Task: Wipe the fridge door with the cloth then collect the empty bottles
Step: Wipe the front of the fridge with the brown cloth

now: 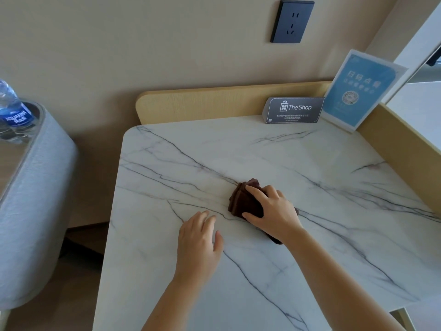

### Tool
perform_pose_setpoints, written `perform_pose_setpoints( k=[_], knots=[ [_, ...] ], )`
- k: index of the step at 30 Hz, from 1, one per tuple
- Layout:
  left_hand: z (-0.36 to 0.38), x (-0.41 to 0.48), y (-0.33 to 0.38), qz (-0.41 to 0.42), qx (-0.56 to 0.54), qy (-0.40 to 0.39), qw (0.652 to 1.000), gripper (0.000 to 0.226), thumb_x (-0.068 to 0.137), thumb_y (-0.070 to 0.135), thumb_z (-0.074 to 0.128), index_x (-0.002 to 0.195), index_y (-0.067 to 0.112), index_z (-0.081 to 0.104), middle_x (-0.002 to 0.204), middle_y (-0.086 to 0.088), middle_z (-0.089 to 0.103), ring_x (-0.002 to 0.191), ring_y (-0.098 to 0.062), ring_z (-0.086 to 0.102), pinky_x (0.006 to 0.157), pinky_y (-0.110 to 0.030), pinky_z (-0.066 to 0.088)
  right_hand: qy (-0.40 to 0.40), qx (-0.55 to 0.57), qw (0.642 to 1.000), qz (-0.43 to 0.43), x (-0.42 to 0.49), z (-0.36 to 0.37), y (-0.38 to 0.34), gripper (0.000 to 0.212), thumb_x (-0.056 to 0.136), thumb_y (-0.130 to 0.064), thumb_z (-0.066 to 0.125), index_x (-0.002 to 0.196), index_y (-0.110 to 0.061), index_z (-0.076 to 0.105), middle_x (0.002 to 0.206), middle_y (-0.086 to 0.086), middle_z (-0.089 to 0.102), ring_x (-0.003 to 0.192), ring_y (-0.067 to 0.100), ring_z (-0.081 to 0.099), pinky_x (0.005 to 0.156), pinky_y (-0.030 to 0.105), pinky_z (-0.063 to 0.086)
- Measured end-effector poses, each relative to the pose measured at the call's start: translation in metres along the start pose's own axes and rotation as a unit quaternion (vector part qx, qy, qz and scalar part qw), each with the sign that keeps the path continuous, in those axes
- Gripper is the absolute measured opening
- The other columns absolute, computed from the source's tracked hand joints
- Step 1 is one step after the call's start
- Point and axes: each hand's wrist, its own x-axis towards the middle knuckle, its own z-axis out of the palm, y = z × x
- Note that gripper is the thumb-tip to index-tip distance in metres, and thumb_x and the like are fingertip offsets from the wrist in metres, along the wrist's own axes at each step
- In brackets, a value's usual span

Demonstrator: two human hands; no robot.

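Our two bare forearms reach up from the bottom of the view over the white marble-patterned tabletop with grey veins (274,149), the biggest thing before us. Next in size, the grey fabric-covered side stand (35,199) at far left carries a clear plastic water bottle with a blue label (13,111); whether it is empty we cannot quite tell, since the edge of the view cuts it off.

Our left hand (199,242) lies flat and open on the marble, holding nothing. Our right hand (274,211) is curled over the folded dark brown cloth (243,199), thumb at its near edge and fingers (256,191) over the top, so the cloth is already in the grip. Its long axis runs away from us, tilted slightly right.

No fridge door shows here. The bottle sits well apart to the left, nearer our free left hand.
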Motion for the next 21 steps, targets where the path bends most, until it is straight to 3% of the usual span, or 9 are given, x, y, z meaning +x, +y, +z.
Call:
perform_pose_setpoints(
  k=[9, 14, 17, 21],
  knots=[
    [-0.002, -0.026, 0.023, 0.005, 0.012, 0.001, 1.000, 0.035, 0.079, 0.022, 0.040, 0.093, 0.002, 0.066, 0.101, -0.013, 0.066, 0.094, -0.031, 0.063, 0.078, -0.041, 0.052, 0.058, 0.049, 0.996, 0.044, -0.045, 0.003, -0.003, 0.054, 0.083, -0.042, 0.057, 0.133, -0.028, 0.042, 0.110, 0.010, 0.050, 0.098, 0.031, 0.050, 0.064, 0.028, 0.038],
    [-0.007, -0.058, 0.045, 0.016, 0.029, -0.007, 0.999, 0.038, 0.080, 0.024, 0.039, 0.097, 0.003, 0.067, 0.103, -0.012, 0.066, 0.096, -0.030, 0.063, 0.081, -0.040, 0.050, 0.070, 0.127, 0.988, 0.057, -0.095, 0.001, 0.011, 0.051, 0.081, -0.038, 0.061, 0.129, -0.028, 0.048, 0.107, 0.007, 0.054, 0.089, 0.028, 0.055, 0.064, 0.026, 0.041],
    [-0.005, -0.078, 0.061, 0.023, 0.037, -0.009, 0.999, 0.031, 0.078, 0.019, 0.050, 0.098, 0.004, 0.067, 0.105, -0.012, 0.066, 0.097, -0.030, 0.063, 0.082, -0.041, 0.049, 0.085, 0.200, 0.974, 0.070, -0.129, -0.004, 0.021, 0.049, 0.080, -0.035, 0.064, 0.126, -0.028, 0.050, 0.102, 0.003, 0.055, 0.082, 0.024, 0.056, 0.063, 0.027, 0.045],
    [-0.002, -0.103, 0.089, 0.040, 0.042, -0.012, 0.998, 0.032, 0.080, 0.020, 0.047, 0.100, 0.004, 0.067, 0.107, -0.012, 0.065, 0.099, -0.030, 0.063, 0.082, -0.043, 0.051, 0.128, 0.291, 0.944, 0.093, -0.175, -0.013, 0.037, 0.048, 0.078, -0.027, 0.068, 0.124, -0.025, 0.054, 0.099, 0.002, 0.058, 0.086, 0.022, 0.056, 0.071, 0.026, 0.041]
  ],
)
